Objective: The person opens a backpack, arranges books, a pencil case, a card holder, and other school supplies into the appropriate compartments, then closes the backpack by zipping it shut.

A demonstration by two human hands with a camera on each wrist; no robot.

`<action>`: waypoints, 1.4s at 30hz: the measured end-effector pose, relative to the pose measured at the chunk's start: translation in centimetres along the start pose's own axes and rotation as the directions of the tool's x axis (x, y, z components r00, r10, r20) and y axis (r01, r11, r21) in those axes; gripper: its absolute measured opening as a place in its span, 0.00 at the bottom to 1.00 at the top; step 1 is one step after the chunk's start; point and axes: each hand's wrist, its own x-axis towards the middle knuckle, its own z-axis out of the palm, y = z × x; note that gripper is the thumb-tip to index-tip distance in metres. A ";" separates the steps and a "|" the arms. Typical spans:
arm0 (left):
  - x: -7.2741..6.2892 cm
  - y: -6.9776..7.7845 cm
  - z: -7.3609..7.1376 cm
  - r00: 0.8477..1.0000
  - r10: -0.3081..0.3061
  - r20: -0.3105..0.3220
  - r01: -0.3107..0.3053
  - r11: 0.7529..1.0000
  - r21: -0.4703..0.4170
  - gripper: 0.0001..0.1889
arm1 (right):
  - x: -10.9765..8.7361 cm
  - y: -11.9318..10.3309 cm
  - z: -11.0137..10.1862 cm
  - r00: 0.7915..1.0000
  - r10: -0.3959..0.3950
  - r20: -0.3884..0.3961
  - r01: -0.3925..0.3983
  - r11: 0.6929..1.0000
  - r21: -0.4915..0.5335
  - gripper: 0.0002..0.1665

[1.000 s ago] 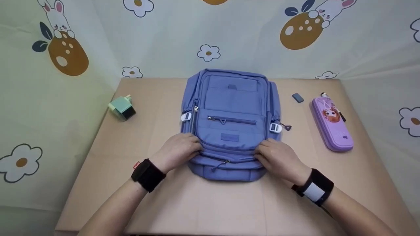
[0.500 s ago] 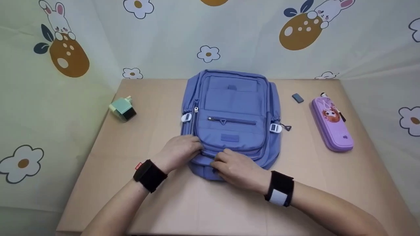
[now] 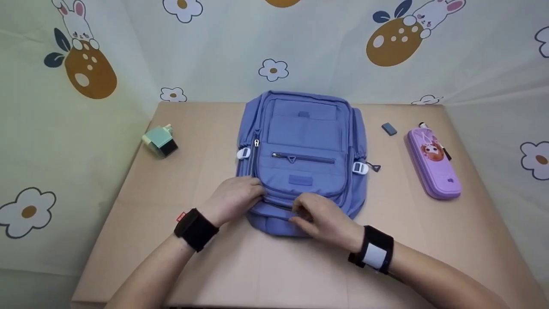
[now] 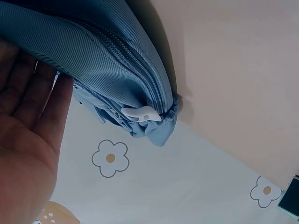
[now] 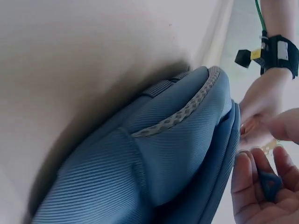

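Observation:
The blue backpack (image 3: 305, 133) lies front up on the table. At its lower left edge my left hand (image 3: 237, 195) grips the fabric; in the left wrist view, the fingertips of that hand (image 4: 28, 121) pass out of sight behind the cloth. My right hand (image 3: 326, 219) is at the front of the lower pocket. In the right wrist view, a small blue triangular zipper pull (image 5: 269, 185) sits among the curled fingers of the right hand (image 5: 250, 191), with the thumb standing apart from it.
A purple pencil case (image 3: 434, 165) lies at the right, a pen (image 3: 447, 153) beside it. A grey-blue eraser (image 3: 389, 128) lies near the backpack's upper right. At the far left is a mint-green box-shaped item (image 3: 160, 139) with a black face.
My right hand has left the backpack's lower right side, moved left to the pocket zipper, then shifted slightly right. My left hand has stayed in nearly the same place.

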 end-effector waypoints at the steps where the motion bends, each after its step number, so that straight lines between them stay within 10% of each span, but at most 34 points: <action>1: 0.0 0.0 0.0 1.000 -0.002 0.003 0.002 1.000 -0.001 0.02 | -0.1 0.1 -0.2 1.000 0.014 -0.007 -0.014 1.000 0.002 0.10; 30: -0.1 0.3 0.0 1.000 -0.017 -0.002 0.017 1.000 -0.005 0.02 | -4.9 2.4 -4.9 0.954 0.298 -0.019 -0.294 0.925 -0.239 0.05; 42: 3.6 5.5 -1.8 0.998 0.064 0.010 -0.065 0.997 0.047 0.08 | -5.0 2.6 -4.2 0.954 0.292 -0.068 -0.300 0.915 -0.271 0.07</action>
